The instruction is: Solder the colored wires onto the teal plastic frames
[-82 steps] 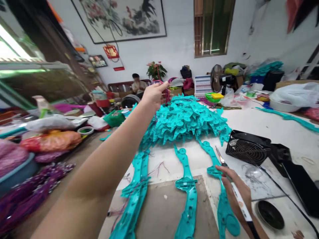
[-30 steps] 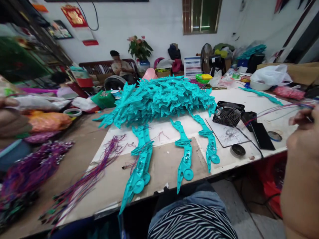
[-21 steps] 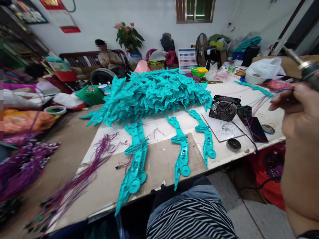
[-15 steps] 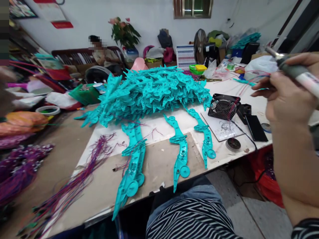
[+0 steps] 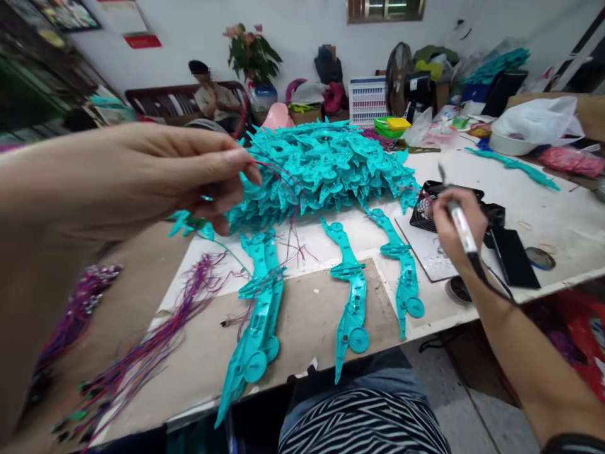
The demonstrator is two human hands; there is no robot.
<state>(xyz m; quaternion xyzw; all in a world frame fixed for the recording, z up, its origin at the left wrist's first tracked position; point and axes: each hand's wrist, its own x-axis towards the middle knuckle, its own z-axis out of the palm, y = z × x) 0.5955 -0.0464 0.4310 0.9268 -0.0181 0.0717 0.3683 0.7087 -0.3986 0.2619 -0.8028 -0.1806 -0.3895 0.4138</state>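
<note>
head view: left hand (image 5: 208, 173) is raised on the near side of the teal pile (image 5: 326, 164), across its left end, thumb and fingers pinched narrow on thin red wires (image 5: 274, 167) that trail rightward and down. right hand (image 5: 460, 217) is right of the pile, closed round a soldering iron (image 5: 462, 230), tip pointing up and away, partly covering a black fan (image 5: 423, 221). near side of the pile, left to right: wire bundle (image 5: 174, 315), two overlapping teal pieces (image 5: 259, 302), single teal piece (image 5: 352, 290), another teal piece (image 5: 404, 265). right of the pile, past the fan, black slab (image 5: 515, 258); white board (image 5: 420, 252) and round tin (image 5: 458, 289) nearer. beyond the pile, left, seated person (image 5: 215, 101).
</note>
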